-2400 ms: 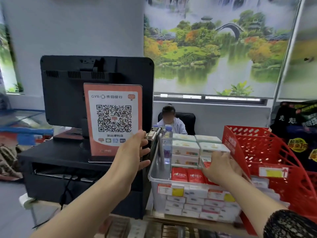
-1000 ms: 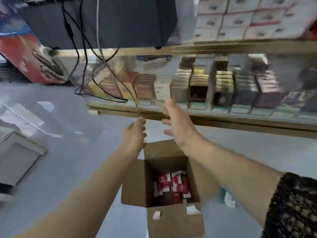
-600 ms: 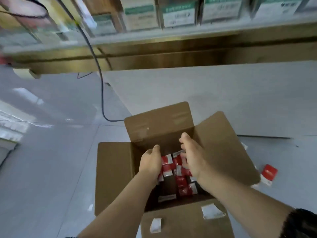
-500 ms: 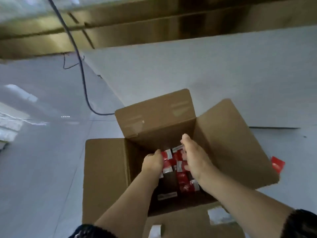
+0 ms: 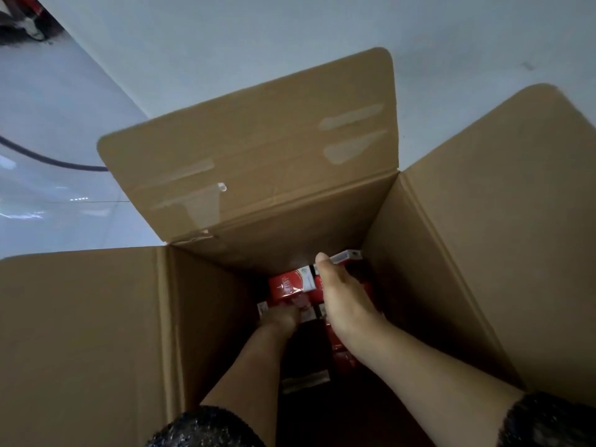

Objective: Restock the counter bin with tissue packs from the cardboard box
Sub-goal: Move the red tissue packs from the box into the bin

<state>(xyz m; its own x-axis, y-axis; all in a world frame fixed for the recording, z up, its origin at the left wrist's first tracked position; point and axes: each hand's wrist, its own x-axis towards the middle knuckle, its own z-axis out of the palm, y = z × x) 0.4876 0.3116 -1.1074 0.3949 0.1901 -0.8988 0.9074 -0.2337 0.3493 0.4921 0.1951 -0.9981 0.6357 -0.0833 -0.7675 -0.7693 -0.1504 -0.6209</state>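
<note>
Several tissue packs (image 5: 290, 285) | right hand (image 5: 346, 304) grips one | left hand (image 5: 280, 317) unclear

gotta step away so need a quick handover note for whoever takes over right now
Left hand: down among the tissue packs at the bottom of the cardboard box; its fingers are hidden, so the grip is unclear.
Right hand: grips a white-edged pack by the far wall, thumb on its near edge.
Done: box open, both hands inside; no pack out yet.
Left: lift packs out and carry them to the counter bin, which is out of view.
</note>
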